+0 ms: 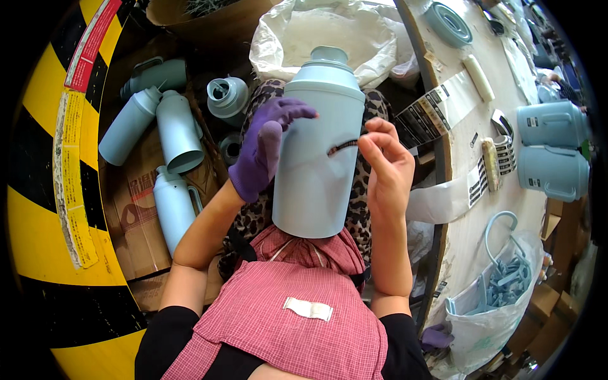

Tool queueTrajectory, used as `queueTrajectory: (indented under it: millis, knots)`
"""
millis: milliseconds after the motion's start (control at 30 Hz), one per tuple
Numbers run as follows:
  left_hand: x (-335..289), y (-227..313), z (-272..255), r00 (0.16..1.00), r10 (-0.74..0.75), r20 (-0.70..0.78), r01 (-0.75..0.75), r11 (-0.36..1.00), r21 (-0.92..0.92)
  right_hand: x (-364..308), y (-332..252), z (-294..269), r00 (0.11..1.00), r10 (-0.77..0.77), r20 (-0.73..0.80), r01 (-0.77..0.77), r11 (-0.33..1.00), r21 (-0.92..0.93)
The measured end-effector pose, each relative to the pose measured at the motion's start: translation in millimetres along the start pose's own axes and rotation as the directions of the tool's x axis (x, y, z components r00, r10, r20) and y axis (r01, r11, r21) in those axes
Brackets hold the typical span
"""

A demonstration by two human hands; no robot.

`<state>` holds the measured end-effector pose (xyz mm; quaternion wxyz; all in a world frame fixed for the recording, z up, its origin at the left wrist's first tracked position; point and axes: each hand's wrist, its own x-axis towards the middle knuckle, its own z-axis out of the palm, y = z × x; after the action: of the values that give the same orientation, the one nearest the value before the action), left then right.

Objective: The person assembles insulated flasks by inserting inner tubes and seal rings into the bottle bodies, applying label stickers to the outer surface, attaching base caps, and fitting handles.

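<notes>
A large pale-blue thermos body (318, 145) lies across my lap, its narrow neck pointing away from me. My left hand (265, 142), in a purple glove with a bare fingertip showing, is open at its upper left side. The thumb and fingers are apart; whether they touch the surface I cannot tell. My bare right hand (386, 161) pinches one end of a small dark curved sticker (344, 147) between thumb and fingers. The sticker's free end reaches over the right half of the thermos body.
Several pale-blue thermos bodies (177, 130) lie at the left on cardboard (136, 209). Beyond my knees stands a white-lined bin (269, 47). On the right-hand bench (506, 209) are sticker sheets (427, 117), two blue jugs (550, 171) and a plastic bag (484, 332) of blue handles.
</notes>
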<state>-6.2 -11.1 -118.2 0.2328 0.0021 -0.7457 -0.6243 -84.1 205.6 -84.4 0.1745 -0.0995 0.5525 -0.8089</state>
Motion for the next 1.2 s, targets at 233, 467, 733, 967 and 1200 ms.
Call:
queueTrajectory:
  millis: [233, 467, 733, 967, 1200]
  knots:
    - [15.7, 3.0, 5.5, 0.981, -0.193, -0.032, 0.196, 0.973, 0.124, 25.4, 27.1, 21.3, 0.993, -0.031, -0.117, 0.015, 0.99, -0.139]
    - [35.5, -19.4, 14.5, 0.985, 0.109, -0.136, 0.011, 0.739, 0.673, 44.0, 48.4, 23.4, 0.977, -0.127, -0.169, 0.062, 0.936, -0.346]
    - [33.3, -21.3, 13.4, 0.977, 0.13, -0.17, 0.038, 0.675, 0.737, 46.7, 51.5, 23.5, 0.975, -0.143, -0.169, 0.063, 0.911, -0.407]
    - [34.5, -25.0, 16.0, 0.984, 0.122, -0.133, 0.045, 0.546, 0.837, 47.8, 52.8, 22.6, 0.967, -0.229, -0.112, 0.116, 0.788, -0.604]
    - [27.2, -32.1, -21.3, 0.848, -0.517, -0.117, 0.307, 0.299, 0.903, 55.0, 52.2, 9.0, 0.989, -0.013, -0.148, -0.015, 0.983, -0.181]
